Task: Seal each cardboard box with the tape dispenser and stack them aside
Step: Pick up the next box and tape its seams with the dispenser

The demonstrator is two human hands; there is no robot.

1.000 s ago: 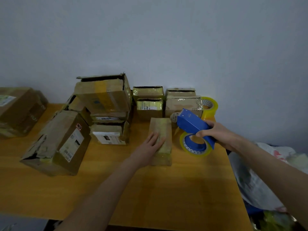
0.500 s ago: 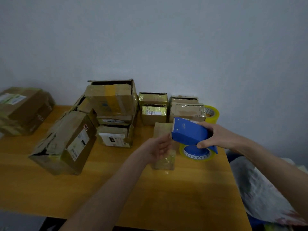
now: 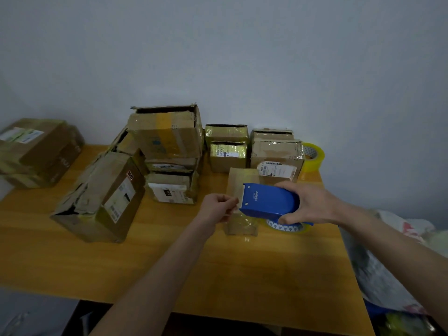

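Observation:
My right hand [image 3: 309,202] grips a blue tape dispenser [image 3: 269,201] and holds it level above a small flat cardboard box [image 3: 241,180] that lies on the wooden table [image 3: 169,263]. My left hand [image 3: 218,206] pinches the free end of the clear tape [image 3: 234,209] at the dispenser's left mouth. The dispenser's roll [image 3: 288,226] shows beneath the blue body. The box's middle is hidden behind the dispenser.
Several worn cardboard boxes [image 3: 167,134] are stacked at the back by the wall, a long one [image 3: 104,195] lies tilted at the left, and another box [image 3: 36,149] sits at the far left. A spare yellow tape roll [image 3: 312,156] stands at the back right. Plastic bags [image 3: 388,263] lie beyond the table's right edge.
My left hand left the top of the small box and took hold of the tape end. My right hand swung the dispenser over the box and turned it level.

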